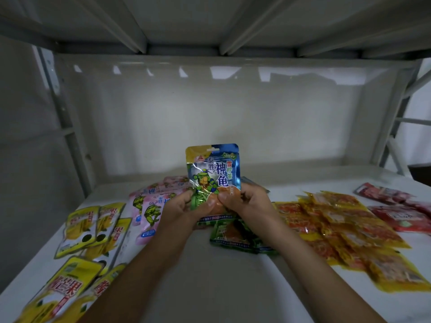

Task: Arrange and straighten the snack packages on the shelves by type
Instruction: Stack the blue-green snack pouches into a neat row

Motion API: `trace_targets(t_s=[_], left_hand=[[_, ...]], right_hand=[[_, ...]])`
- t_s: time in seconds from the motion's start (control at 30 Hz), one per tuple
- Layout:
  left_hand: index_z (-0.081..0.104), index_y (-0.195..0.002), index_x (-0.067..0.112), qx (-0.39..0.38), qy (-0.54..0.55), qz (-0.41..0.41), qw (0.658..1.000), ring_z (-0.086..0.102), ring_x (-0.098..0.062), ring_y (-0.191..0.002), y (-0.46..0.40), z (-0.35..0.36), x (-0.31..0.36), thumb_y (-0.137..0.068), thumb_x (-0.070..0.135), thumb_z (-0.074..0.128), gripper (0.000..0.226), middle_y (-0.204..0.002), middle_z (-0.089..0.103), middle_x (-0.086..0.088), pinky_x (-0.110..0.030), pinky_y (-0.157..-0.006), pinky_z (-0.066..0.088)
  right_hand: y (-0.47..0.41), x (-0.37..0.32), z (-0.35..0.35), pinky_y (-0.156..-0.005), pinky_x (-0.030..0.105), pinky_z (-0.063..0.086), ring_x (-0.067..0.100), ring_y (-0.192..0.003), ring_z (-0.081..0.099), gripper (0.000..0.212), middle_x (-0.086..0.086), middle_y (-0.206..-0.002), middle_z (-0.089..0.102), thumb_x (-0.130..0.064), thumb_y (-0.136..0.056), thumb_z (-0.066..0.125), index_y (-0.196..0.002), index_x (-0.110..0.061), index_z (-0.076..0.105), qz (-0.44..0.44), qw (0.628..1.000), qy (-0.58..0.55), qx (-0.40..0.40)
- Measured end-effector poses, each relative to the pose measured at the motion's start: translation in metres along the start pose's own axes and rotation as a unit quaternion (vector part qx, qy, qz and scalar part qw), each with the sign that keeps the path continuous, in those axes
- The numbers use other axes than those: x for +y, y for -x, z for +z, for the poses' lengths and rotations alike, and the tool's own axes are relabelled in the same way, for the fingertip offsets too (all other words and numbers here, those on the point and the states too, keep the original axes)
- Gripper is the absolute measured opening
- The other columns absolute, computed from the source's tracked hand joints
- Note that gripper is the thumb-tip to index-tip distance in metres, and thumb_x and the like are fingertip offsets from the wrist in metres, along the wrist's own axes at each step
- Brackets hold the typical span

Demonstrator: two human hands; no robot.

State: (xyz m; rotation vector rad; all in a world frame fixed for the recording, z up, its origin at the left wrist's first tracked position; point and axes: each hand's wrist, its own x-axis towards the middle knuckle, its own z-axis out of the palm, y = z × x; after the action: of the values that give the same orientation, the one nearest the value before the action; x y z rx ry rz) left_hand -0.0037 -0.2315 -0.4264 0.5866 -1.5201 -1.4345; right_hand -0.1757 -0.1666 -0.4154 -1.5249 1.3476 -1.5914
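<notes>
A blue snack packet with a green turtle picture (pixel 213 167) stands upright above the white shelf (pixel 210 283), held by its lower edge. My left hand (pixel 184 209) grips its bottom left and my right hand (pixel 247 201) pinches its bottom right, with more packets stacked in the same grip. Green packets (pixel 233 236) lie on the shelf just under my hands. Pink turtle packets (pixel 147 208) lie to the left, yellow packets (pixel 91 229) further left.
Orange-yellow packets (pixel 345 231) are spread on the right of the shelf, red packets (pixel 401 210) at the far right. The upper shelf's underside (pixel 210 24) hangs close overhead. Upright posts (pixel 70 136) frame the left side.
</notes>
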Motion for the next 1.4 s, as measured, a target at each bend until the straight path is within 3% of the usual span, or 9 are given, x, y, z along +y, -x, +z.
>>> trace_targets(t_s=[0.27,0.4,0.57,0.77,0.97,1.07,1.2,1.3,1.4], left_hand=[[0.079,-0.106,0.013,0.003,-0.013,0.005,1.0,0.074,-0.044,-0.103,-0.001,-0.008,-0.003,-0.097,0.022,0.071,0.014,-0.106,0.079,-0.018,-0.067,-0.098,0.054],[0.079,-0.105,0.013,0.016,-0.016,0.009,1.0,0.075,-0.041,-0.101,-0.004,-0.009,-0.003,-0.088,0.028,0.077,0.023,-0.105,0.079,-0.016,-0.067,-0.097,0.055],[0.078,-0.111,0.01,0.011,0.005,0.006,1.0,0.075,-0.04,-0.103,0.0,-0.006,-0.001,-0.095,0.016,0.07,0.019,-0.108,0.079,-0.017,-0.064,-0.099,0.055],[0.073,-0.111,0.005,-0.002,0.008,-0.02,1.0,0.072,-0.047,-0.108,-0.006,-0.014,-0.001,-0.099,0.028,0.067,0.027,-0.111,0.077,-0.023,-0.068,-0.101,0.052],[0.074,-0.105,0.005,0.038,0.012,-0.016,0.999,0.074,-0.044,-0.102,-0.005,-0.013,-0.008,-0.098,0.023,0.07,0.02,-0.106,0.077,-0.022,-0.066,-0.095,0.056],[0.072,-0.101,0.015,0.077,-0.08,0.057,0.992,0.078,-0.023,-0.085,-0.005,-0.007,-0.012,-0.097,0.017,0.073,0.005,-0.091,0.08,-0.002,-0.048,-0.076,0.064],[0.063,-0.124,0.025,0.166,-0.232,0.167,0.944,0.072,-0.012,-0.091,-0.005,-0.003,-0.012,-0.085,0.02,0.083,0.044,-0.109,0.069,0.005,-0.042,-0.076,0.063],[0.068,-0.12,0.027,0.097,-0.335,0.231,0.909,0.064,-0.001,-0.102,-0.001,0.001,-0.012,-0.091,0.042,0.067,0.032,-0.111,0.063,0.014,-0.029,-0.086,0.056],[0.066,-0.121,0.037,0.006,-0.289,0.196,0.937,0.064,0.004,-0.111,0.011,0.016,-0.009,-0.095,0.046,0.068,0.028,-0.117,0.068,0.018,-0.016,-0.091,0.052]], right_hand=[[0.006,0.0,0.009,-0.069,0.023,0.053,0.011,-0.075,0.071,0.012,0.0,-0.085,0.078,-0.016,-0.097,0.074,-0.09,-0.006,0.075,0.011,1.0,0.004,0.004],[0.007,-0.002,0.01,-0.073,0.048,0.057,0.041,-0.084,0.072,0.039,0.019,-0.091,0.076,-0.039,-0.097,0.071,-0.09,-0.001,0.07,0.008,1.0,-0.01,0.022],[0.006,-0.006,0.011,-0.058,0.021,0.05,0.008,-0.06,0.065,0.026,-0.003,-0.069,0.073,-0.025,-0.099,0.069,-0.075,-0.014,0.07,0.002,0.999,-0.001,0.04],[0.011,-0.007,0.011,-0.063,0.016,0.051,0.009,-0.076,0.075,0.021,0.002,-0.09,0.081,-0.028,-0.101,0.066,-0.098,-0.01,0.076,0.028,0.999,0.026,0.009],[0.008,-0.005,0.009,-0.074,0.05,0.059,0.043,-0.086,0.072,0.045,0.021,-0.093,0.076,-0.047,-0.092,0.066,-0.094,-0.002,0.072,0.013,1.0,0.019,0.019],[0.008,0.004,0.011,-0.078,0.052,0.058,0.038,-0.088,0.072,0.031,0.012,-0.091,0.077,-0.04,-0.102,0.064,-0.097,-0.01,0.074,-0.02,0.997,0.062,0.041],[0.007,0.008,0.012,-0.069,0.048,0.052,0.029,-0.076,0.066,0.026,0.007,-0.079,0.071,-0.031,-0.104,0.063,-0.088,-0.011,0.069,-0.059,0.985,0.122,0.103],[0.005,0.01,0.012,-0.062,0.044,0.045,0.022,-0.067,0.058,0.031,-0.001,-0.071,0.064,-0.03,-0.108,0.057,-0.08,-0.019,0.062,-0.087,0.979,0.139,0.12],[0.004,0.011,0.014,-0.078,0.043,0.053,0.018,-0.086,0.069,0.038,-0.005,-0.089,0.074,-0.037,-0.111,0.041,-0.096,-0.023,0.073,-0.06,0.996,0.042,0.059]])
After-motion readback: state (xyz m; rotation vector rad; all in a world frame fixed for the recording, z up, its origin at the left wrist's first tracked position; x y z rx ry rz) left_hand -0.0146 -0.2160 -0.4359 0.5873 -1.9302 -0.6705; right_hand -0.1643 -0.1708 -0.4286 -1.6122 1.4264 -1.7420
